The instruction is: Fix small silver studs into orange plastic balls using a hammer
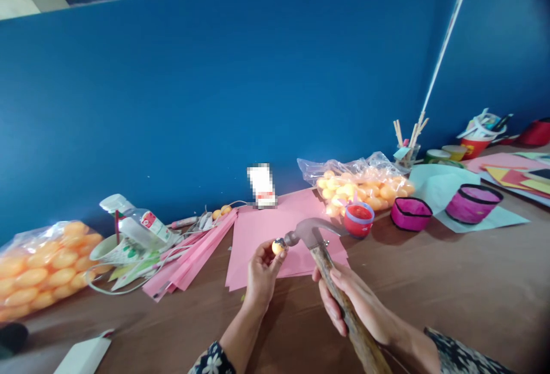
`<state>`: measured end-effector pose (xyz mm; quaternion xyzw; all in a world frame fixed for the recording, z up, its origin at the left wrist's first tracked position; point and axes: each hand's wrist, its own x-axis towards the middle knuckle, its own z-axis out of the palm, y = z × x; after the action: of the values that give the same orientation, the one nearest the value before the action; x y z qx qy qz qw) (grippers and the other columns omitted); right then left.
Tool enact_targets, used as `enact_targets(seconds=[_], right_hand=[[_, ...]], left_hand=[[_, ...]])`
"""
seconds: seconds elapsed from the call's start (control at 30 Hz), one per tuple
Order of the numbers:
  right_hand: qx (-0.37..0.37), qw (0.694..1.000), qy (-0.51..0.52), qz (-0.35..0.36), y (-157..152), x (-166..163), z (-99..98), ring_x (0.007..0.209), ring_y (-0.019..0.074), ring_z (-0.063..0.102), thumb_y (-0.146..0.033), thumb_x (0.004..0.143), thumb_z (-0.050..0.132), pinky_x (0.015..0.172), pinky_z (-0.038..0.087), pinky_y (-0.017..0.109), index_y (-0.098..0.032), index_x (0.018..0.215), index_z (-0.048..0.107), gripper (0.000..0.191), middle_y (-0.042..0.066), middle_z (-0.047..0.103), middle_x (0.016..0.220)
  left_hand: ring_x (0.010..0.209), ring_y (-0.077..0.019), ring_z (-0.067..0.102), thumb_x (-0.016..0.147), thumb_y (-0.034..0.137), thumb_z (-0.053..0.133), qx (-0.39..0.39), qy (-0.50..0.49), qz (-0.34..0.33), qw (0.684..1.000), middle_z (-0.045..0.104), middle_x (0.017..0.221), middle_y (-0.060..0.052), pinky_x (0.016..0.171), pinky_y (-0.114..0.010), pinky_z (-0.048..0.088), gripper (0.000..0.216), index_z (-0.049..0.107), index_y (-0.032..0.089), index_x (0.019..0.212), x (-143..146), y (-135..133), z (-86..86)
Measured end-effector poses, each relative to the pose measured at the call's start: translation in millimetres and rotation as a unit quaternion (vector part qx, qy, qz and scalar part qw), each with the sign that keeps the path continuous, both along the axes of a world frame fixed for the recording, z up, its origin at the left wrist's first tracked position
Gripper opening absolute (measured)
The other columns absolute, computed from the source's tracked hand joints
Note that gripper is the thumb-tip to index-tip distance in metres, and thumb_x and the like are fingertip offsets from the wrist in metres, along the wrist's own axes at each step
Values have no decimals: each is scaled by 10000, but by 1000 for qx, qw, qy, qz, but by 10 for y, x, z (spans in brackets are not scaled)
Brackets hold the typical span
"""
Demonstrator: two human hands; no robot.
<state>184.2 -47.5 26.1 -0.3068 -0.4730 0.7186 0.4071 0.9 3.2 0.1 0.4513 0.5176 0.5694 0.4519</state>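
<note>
Between the fingertips of my left hand (pixel 261 274) is a small yellow-orange ball (pixel 278 248) with dark marks on its top. My right hand (pixel 363 302) is wrapped around the wooden handle of a claw hammer (pixel 310 232). The hammer's striking face points left, right beside the ball; I cannot tell if they touch. Both hands are over the front part of a stack of pink paper (pixel 262 228). Beyond the hammer's claw stands a small red tub with a lilac rim (pixel 359 219).
Bags of orange balls lie at the left (pixel 47 268) and back right (pixel 365 188). Two magenta fabric rings (pixel 411 214) stand to the right. Pink strips (pixel 195 259), a cable and a clear bottle (pixel 144 222) are at left. A blue wall (pixel 258 76) rises behind the brown table (pixel 464 288).
</note>
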Motion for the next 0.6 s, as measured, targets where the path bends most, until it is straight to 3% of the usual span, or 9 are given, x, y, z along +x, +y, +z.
enact_targets(seconds=[0.27,0.6], right_hand=[[-2,1000,-8,21,-6,-2,2,368,59,417,-476,889,277,371,350,169,-168,992,421,355,-56,463,558],[-15,1000,2,16,9,-15,-45,356,54,410,-491,885,272,351,332,160,-175,975,426,363,-57,458,549]], left_hand=[[644,-118,574,600,361,714,-2,18,7,1000,628,736,-30,631,-233,456,369,584,119,845,-2,5,-17],[697,-147,617,676,439,634,-13,4,-11,1000,640,787,-53,639,-264,502,436,552,138,979,9,-16,-15]])
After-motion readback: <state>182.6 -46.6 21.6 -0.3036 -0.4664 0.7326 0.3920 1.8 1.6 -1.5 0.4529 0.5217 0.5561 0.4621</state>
